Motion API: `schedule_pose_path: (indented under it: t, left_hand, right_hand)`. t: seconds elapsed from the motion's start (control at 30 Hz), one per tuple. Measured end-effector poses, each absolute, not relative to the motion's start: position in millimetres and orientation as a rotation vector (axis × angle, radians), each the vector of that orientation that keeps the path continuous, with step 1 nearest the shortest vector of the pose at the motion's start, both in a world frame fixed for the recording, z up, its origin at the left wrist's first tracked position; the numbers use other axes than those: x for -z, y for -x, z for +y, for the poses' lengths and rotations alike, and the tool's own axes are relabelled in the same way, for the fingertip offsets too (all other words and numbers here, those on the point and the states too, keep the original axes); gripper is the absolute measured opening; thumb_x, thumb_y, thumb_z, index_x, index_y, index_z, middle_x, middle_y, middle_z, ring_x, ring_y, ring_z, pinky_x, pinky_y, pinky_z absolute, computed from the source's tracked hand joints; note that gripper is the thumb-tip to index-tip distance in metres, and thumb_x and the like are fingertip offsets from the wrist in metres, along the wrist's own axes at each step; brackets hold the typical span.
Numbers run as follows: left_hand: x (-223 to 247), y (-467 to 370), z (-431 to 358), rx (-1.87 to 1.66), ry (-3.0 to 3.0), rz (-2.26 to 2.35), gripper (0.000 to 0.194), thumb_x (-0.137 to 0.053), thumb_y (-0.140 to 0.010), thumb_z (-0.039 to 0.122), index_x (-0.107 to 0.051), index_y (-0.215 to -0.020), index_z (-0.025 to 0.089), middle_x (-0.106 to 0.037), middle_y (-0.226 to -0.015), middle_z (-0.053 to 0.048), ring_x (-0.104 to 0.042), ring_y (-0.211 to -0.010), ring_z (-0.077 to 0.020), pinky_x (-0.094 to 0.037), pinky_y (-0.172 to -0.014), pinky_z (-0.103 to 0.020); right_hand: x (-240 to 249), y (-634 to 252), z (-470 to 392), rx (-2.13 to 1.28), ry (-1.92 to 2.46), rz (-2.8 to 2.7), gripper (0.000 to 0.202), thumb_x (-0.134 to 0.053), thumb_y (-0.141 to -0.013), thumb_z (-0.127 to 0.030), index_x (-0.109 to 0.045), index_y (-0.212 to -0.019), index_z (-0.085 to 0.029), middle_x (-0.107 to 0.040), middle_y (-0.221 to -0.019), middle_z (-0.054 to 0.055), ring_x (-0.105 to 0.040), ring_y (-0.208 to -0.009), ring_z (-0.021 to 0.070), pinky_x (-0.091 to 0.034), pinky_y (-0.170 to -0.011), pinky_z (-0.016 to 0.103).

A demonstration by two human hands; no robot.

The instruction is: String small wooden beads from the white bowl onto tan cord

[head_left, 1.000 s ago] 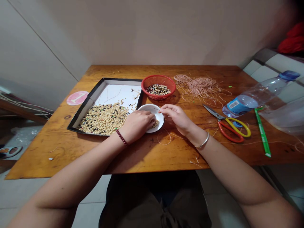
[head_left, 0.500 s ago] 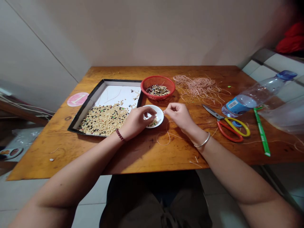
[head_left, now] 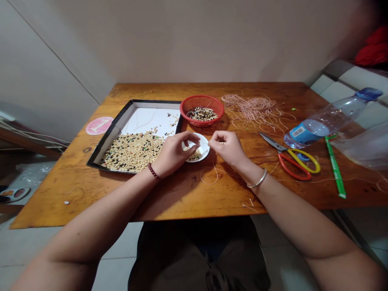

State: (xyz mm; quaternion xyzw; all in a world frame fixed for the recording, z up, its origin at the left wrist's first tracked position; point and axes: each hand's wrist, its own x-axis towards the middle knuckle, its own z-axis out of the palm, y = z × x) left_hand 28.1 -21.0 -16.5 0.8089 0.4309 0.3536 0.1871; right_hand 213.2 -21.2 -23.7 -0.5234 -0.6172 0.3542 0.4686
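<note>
My left hand [head_left: 176, 150] curves over the left side of a small white dish [head_left: 206, 150] of mixed beads [head_left: 195, 156]. Its thumb and forefinger tips come close together in a ring; whatever is between them is too small to make out. Just right of the dish, my right hand [head_left: 226, 146] is closed, thumb and forefinger pinching a thin string [head_left: 209, 182]. A few pale beads show by its curled fingers. The string loops down onto the table below this hand and trails off to the right.
A black-rimmed tray [head_left: 110, 139] of beads lies left; a red basket [head_left: 202, 99] with more beads stands behind the dish. Right are tangled pink string [head_left: 254, 109], scissors [head_left: 292, 158], a plastic bottle [head_left: 312, 128] and a green strip [head_left: 336, 171]. A round pink label [head_left: 99, 125] lies far left.
Both hands keep almost the same place and pose. My right fingertips have shifted very slightly, and the view has moved a little.
</note>
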Motion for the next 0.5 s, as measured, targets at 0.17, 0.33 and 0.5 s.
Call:
schedule_pose_path:
  t: [0.17,0.33,0.5]
  left_hand:
    - [18.8,-27.4,-20.3,-1.008,-2.289,1.195,0.013,-0.066,-0.082,0.023,-0.066,-0.094,0.018,-0.072,-0.088,-0.001,-0.06,-0.072,-0.0095,-0.049,-0.068,-0.021]
    - [18.2,-27.9,-21.4,-1.01,-2.289,1.19,0.012,-0.065,-0.083,0.021,-0.065,-0.094,0.018,-0.071,-0.088,-0.001,-0.059,-0.071,-0.009,-0.048,-0.067,-0.021]
    - [17.2,-29.0,-22.2,-1.017,-2.28,1.178,0.01,-0.066,-0.082,0.022,-0.064,-0.092,0.018,-0.069,-0.085,0.0,-0.058,-0.07,-0.0083,-0.047,-0.066,-0.02]
  right_hand:
    - [22.5,-212.5,-22.8,-0.881,1.269,-1.512,0.016,-0.056,-0.065,-0.021,-0.049,-0.051,-0.018,-0.043,-0.051,-0.004,-0.035,-0.052,0.0083,-0.028,-0.052,0.025]
    - [21.7,-212.5,-23.2,-0.892,1.282,-1.514,0.016,-0.056,-0.065,-0.02,-0.049,-0.051,-0.018,-0.042,-0.051,-0.004,-0.035,-0.052,0.0082,-0.027,-0.052,0.024]
    - [22.1,-212.1,-22.3,-0.916,1.256,-1.517,0.016,-0.056,-0.064,-0.02,-0.048,-0.051,-0.017,-0.043,-0.051,-0.004,-0.036,-0.053,0.0084,-0.027,-0.052,0.025]
